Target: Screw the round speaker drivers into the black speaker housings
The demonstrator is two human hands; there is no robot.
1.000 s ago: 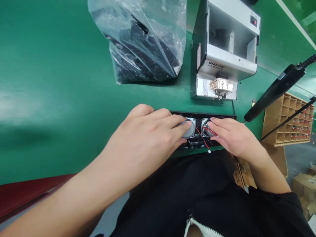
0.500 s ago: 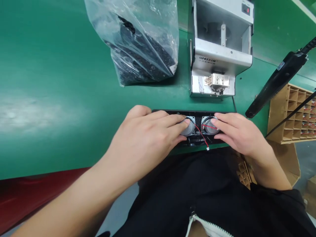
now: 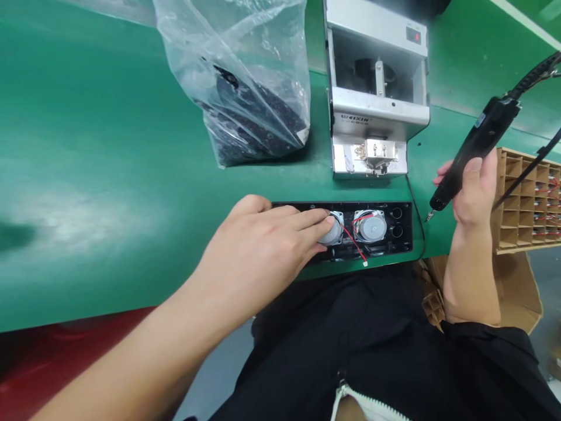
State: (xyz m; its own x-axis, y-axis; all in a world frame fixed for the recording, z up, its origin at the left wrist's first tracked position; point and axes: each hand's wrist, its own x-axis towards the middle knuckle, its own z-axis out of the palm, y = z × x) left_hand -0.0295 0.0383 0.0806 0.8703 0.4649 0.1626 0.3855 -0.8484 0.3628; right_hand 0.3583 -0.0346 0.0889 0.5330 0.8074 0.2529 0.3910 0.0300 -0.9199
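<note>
A: Where is the black housing (image 3: 397,234) now?
B: It lies flat at the near edge of the green bench (image 3: 109,175), long side left to right. Two round speakers sit in it: the left speaker (image 3: 333,231) and the right speaker (image 3: 370,227), with a red wire (image 3: 353,240) running between them and over the near edge.

A: And the hands?
B: The left hand (image 3: 258,251) rests on the left part of the housing, its fingers (image 3: 322,221) stretched out and pressing on the left speaker, not closed around anything. The right hand (image 3: 475,190) is raised at the right, fingers wrapped around a black electric screwdriver (image 3: 473,149), tip pointing down-left, just beside the housing's right end but apart from it.

A: What could go wrong?
B: I think the loose wire may get caught under the bit or a speaker rim. Also, if the left hand presses unevenly, the speaker may shift. The housing is at the very edge, so a push toward the person could slide it off.

A: Around it?
B: Far from the housing stands a grey screw feeder (image 3: 377,111); to its left, a clear plastic bag (image 3: 245,88) of dark parts, perhaps more housings, it is hard to tell. At the right, a cardboard divider tray (image 3: 530,204).
</note>
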